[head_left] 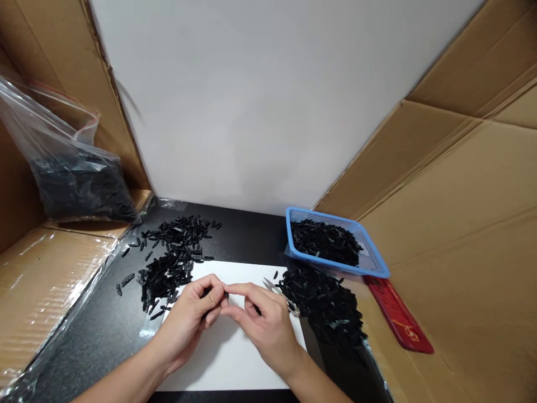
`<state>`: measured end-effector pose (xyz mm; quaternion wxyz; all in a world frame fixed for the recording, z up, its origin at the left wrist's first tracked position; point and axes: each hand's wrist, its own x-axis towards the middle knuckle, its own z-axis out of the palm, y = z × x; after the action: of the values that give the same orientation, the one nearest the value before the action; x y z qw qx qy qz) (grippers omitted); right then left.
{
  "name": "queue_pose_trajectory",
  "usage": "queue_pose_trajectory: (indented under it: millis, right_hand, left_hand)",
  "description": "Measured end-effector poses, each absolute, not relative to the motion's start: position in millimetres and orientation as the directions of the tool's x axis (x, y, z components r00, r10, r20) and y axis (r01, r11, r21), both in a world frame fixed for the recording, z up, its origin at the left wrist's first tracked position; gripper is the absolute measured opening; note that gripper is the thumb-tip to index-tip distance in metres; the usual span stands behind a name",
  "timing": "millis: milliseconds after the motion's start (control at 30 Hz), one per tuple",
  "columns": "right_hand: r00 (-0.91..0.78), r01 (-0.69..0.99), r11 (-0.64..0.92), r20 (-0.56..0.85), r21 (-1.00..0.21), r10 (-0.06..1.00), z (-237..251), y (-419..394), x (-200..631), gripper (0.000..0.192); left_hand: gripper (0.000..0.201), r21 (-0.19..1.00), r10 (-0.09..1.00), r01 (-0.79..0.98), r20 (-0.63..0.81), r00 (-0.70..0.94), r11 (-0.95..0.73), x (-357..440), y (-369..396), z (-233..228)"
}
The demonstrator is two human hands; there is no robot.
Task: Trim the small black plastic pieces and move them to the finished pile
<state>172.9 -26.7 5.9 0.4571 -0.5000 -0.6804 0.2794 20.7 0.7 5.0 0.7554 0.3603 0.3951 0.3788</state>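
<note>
1. Left hand (205, 302): fingers curled in, grasping a dark piece (227, 295); maybe more than one, we can't tell, the fingers cover most of it.
2. Right hand (268, 319): thumb and forefinger come in from the right, up to the piece's exposed end; we can't tell if they pinch it or only touch.
3. Place: we see the piece between the hands, above the white sheet (235, 358), off the counter (251, 238).
4. Doing it well, our judgement: keep the left hold firm but light, leave the end clear, work it with fingertips only, and stay over the sheet so dropped bits show up.
5. We'd also mind the scissors (273, 287) just beyond the right hand; their blades point far and left.
6. Direction: the exposed end seems to face right, toward the right fingertips. Long axis looks roughly left to right, our best guess, since the rest is hidden.
7. Loose pieces around: left pile (168, 277), right pile (323, 305), basket (380, 267) beyond the right pile.
</note>
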Motion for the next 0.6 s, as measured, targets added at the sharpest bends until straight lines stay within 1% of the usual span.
queue_pose_trajectory:
  millis: [67,133,233,333,367,500,600]
  right_hand:
    - [-0.048,0.383,0.364,0.376,-0.849,0.925,3.0,-27.6,171.0,0.018]
    - [0.006,0.341,0.347,0.371,-0.874,0.928,3.4,-27.0,171.6,0.015]
    - [0.078,0.221,0.254,0.277,-0.941,0.958,7.8,-24.8,173.3,0.012]
    - [0.105,0.054,0.167,0.172,-0.985,0.980,10.9,-22.5,174.2,0.019]
    - [0.112,0.010,0.146,0.147,-0.989,0.983,10.9,-21.9,174.3,0.022]
    - [0.142,-0.099,0.067,0.052,-0.993,0.988,6.2,-20.0,174.8,0.029]
    - [0.146,-0.172,0.027,0.002,-0.985,0.989,2.2,-18.9,175.3,0.030]
  left_hand:
    - [0.034,0.846,0.852,-0.273,-0.330,0.406,0.458,20.1,0.1,4.1]
    - [0.036,0.852,0.847,-0.251,-0.336,0.412,0.460,20.2,-0.5,5.7]
    - [0.036,0.844,0.834,-0.228,-0.369,0.411,0.486,21.2,-1.2,12.7]
    - [0.023,0.800,0.813,-0.270,-0.403,0.421,0.536,21.2,-1.2,19.0]
    - [0.022,0.784,0.803,-0.285,-0.408,0.433,0.552,20.9,-1.0,19.8]
    - [0.034,0.758,0.775,-0.285,-0.422,0.472,0.586,20.0,0.1,18.2]
    - [0.034,0.781,0.783,-0.276,-0.390,0.485,0.560,20.9,0.2,16.6]
